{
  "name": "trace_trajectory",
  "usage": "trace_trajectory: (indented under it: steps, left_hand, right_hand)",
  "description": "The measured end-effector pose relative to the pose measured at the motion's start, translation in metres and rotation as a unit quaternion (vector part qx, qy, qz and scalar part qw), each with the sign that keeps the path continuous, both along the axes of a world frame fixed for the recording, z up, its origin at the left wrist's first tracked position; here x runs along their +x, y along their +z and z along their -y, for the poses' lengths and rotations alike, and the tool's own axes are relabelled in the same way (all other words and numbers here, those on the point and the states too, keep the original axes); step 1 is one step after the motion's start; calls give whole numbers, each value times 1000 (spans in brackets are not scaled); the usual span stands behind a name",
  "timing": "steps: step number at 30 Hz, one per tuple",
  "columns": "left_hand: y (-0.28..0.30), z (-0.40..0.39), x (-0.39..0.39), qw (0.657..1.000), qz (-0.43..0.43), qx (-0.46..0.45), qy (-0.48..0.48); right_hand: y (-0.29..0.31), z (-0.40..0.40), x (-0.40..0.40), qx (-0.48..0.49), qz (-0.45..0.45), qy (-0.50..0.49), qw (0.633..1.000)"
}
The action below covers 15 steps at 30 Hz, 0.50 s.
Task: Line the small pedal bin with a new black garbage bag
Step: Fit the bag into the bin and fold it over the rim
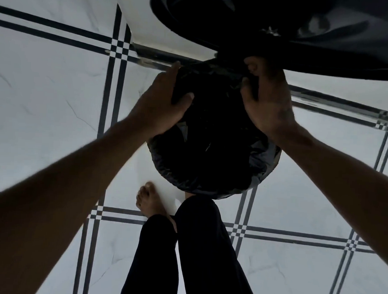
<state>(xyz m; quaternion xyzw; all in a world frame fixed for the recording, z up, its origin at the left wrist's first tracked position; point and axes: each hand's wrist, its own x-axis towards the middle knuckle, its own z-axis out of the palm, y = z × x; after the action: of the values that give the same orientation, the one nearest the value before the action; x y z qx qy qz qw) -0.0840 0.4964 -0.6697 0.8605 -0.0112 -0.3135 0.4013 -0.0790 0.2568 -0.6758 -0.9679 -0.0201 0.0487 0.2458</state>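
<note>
A small round pedal bin point(273, 165) stands on the tiled floor below me, its mouth filled by a black garbage bag point(210, 147). The bag's edge is folded over the near rim in wrinkles. My left hand point(163, 104) grips the bag at the far left of the rim, thumb inside the opening. My right hand point(267, 98) pinches the bag at the far right of the rim. The bin's raised lid point(280, 29) fills the top of the view, dark and glossy.
White floor tiles point(47, 97) with dark double stripes lie all around. A pale wall base with a metal strip point(152, 57) runs behind the bin. My bare foot point(149, 200) and dark-trousered legs point(196, 246) are just in front of the bin.
</note>
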Motion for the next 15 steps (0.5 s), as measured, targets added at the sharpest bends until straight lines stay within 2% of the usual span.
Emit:
trace_trajectory:
  steps: [2, 3, 4, 5, 6, 7, 8, 10, 11, 12, 14, 15]
  left_hand:
    - [7, -9, 21, 985, -82, -90, 120]
    - [1, -11, 25, 967, -131, -126, 177]
    - [-11, -15, 21, 951, -190, -145, 197]
    - [-29, -11, -3, 944, -225, -126, 207]
    - [-47, -5, -53, 946, -260, -43, 188]
    - [-68, 5, -103, 929, -299, 64, 207]
    - [-82, 10, -137, 921, -310, 131, 195]
    - [-79, 9, -181, 913, -332, 168, 165]
    - [-75, 6, -197, 917, -333, 153, 154]
    - [-77, -2, -207, 910, -345, 115, 198]
    - [-73, -4, -216, 927, -222, 104, 285]
    - [-71, -6, -201, 925, -215, 67, 306]
  right_hand:
    - [-1, 7, -2, 2, -33, -4, 999]
    - [-2, 10, -4, 4, -55, 1, 998]
    - [-3, 13, -7, 8, -71, 3, 997]
    - [-4, 15, -10, 17, -78, -6, 997]
    - [-5, 17, -13, 36, -78, -33, 996]
    - [-6, 20, -16, 65, -78, -77, 992]
    - [-8, 24, -18, 99, -83, -131, 983]
    - [-11, 33, -21, 160, -135, -232, 950]
    - [-11, 36, -22, 190, -181, -276, 924]
    - [-11, 39, -23, 220, -227, -317, 894]
    - [-11, 45, -29, 286, -281, -364, 841]
    - [-11, 49, -32, 317, -294, -369, 823]
